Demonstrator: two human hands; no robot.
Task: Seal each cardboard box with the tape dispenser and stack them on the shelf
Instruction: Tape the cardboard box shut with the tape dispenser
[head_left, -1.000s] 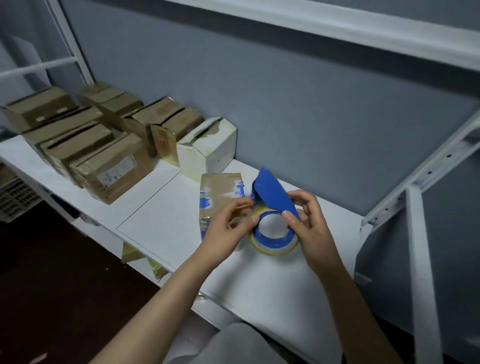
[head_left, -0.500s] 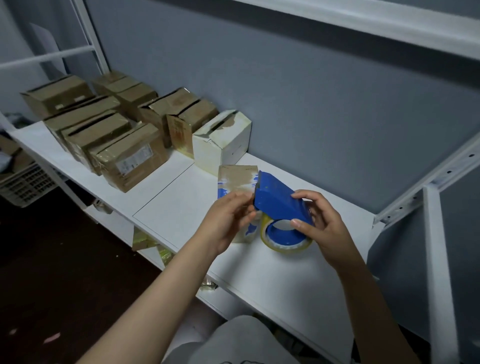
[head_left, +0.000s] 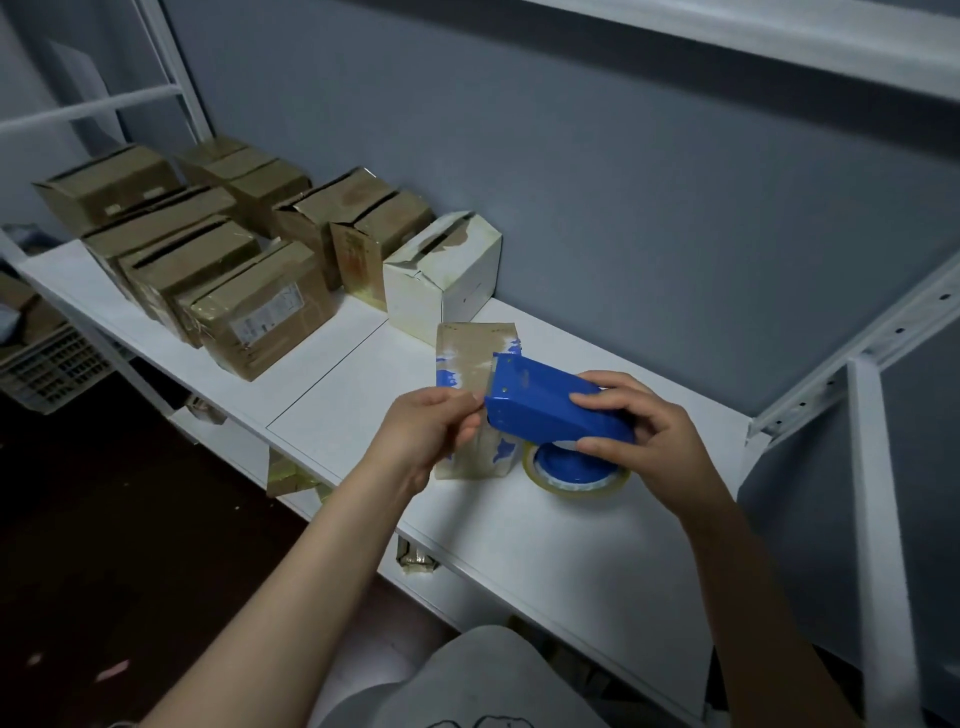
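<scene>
Head view: my right hand (head_left: 649, 436) grips blue plastic tape dispenser (head_left: 550, 410), left hand (head_left: 428, 431) pinches tape end (head_left: 479, 401) at its blade, likely pulling it free for sealing.

A storeroom or packing area: white metal shelving (head_left: 878, 467) against a bare grey wall (head_left: 623, 182), rows of taped cardboard boxes (head_left: 260, 312), a plastic crate (head_left: 47, 369).

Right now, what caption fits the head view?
Right hand grips blue plastic tape dispenser over brown cardboard box on white shelf; left hand pinches the dispenser's blade end.
</scene>
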